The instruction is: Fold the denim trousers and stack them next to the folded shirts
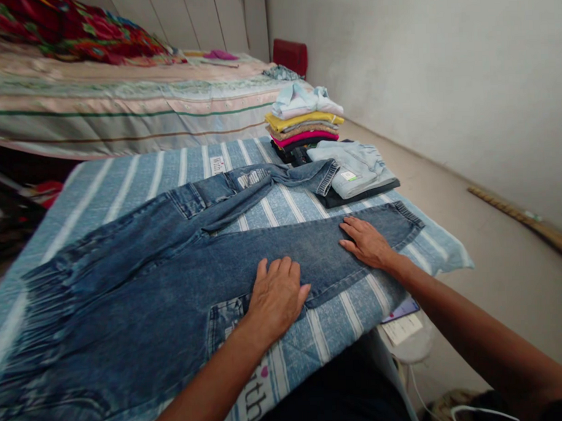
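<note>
A pair of dark blue jeans [168, 282] lies spread across the table, its gathered waist at the left and its elastic cuffs toward the right. On the near leg, beside the cargo pocket, my left hand [277, 296] rests palm down with its fingers stretched out. Farther along the same leg, short of the cuff, my right hand [367, 241] lies flat with fingers extended. Neither hand grips the cloth. The far leg bends a little and its cuff touches folded light blue jeans [357, 165] that carry a white and green label.
Behind the light jeans stands a stack of folded clothes [305, 120]. A striped blue cloth [123, 188] covers the table. Beyond it is a bed [166, 98] with a red floral blanket [85, 30]. A white stool [417, 347] with papers stands below the near edge.
</note>
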Motion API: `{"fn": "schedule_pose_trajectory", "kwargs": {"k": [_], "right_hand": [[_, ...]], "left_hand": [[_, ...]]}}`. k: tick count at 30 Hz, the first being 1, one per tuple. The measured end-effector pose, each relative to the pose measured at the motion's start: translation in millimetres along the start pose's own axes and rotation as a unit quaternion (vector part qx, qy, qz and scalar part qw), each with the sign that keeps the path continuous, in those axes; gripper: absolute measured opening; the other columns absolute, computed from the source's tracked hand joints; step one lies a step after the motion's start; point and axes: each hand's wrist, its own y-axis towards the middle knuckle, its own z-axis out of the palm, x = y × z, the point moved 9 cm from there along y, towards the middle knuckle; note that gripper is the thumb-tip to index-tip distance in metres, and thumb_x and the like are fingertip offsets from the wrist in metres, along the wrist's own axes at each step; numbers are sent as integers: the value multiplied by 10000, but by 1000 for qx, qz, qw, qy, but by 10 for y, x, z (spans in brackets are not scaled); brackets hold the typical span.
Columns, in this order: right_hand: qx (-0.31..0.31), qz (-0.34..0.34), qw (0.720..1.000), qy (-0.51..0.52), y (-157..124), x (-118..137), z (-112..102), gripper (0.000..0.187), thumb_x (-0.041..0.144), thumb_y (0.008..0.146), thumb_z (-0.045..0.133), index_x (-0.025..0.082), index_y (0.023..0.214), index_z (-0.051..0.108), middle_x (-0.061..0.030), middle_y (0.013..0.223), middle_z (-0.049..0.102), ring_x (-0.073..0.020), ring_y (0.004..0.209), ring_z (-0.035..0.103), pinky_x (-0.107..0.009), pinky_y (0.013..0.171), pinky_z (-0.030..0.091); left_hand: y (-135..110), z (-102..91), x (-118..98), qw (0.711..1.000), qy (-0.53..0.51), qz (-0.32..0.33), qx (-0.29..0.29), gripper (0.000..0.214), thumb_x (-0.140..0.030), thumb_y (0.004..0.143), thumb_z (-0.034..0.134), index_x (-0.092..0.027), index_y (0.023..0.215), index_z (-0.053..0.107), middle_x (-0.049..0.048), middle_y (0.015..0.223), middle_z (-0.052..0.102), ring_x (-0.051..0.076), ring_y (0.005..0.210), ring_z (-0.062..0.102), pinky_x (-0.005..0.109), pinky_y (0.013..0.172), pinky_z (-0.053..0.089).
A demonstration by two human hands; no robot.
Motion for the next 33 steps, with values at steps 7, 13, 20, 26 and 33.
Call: {"fn": "schedule_pose_trajectory", "kwargs": {"k": [7,13,20,26,33], "right_hand": [[2,-3,1000,-16,-1,9,30,543,480,934,322,127,1324,455,-149,1427,384,-272,1328,314,-463,1066,290],[-13,-8,1000,-13,-6,23,57,528,475,932,327,137,1311,472,-144,1415,404,-270,1316,337,-455,1053,317],[-42,9,999,5,-1,-22,44,542,505,917,352,128,1277,501,-157,1383,441,-277,1284,382,-461,1036,346],[-60,40,997,-16,-8,-226,12,521,505,917,342,147,1238,541,-154,1335,484,-283,1223,448,-458,1006,383],[-65,56,995,-57,-42,-614,14,528,498,923,315,137,1232,545,-161,1311,490,-281,1200,463,-434,969,419]], "left_hand": [[410,92,-6,999,-12,-42,-11,480,-451,897,413,-124,1239,492,160,1432,384,294,1341,301,482,1064,270],[670,293,68,994,-32,-100,13,727,-604,879,299,-81,1380,357,196,1483,277,318,1385,199,490,1094,210],[632,391,83,995,-24,-95,-21,764,-641,870,228,-104,1404,329,181,1494,258,306,1395,169,489,1111,180],[632,410,84,995,-44,-91,-7,771,-642,871,212,-103,1413,318,179,1510,216,302,1406,126,502,1115,165],[649,496,92,991,-79,-95,51,816,-667,854,210,-100,1439,257,165,1533,104,296,1417,41,527,1119,128]]}}
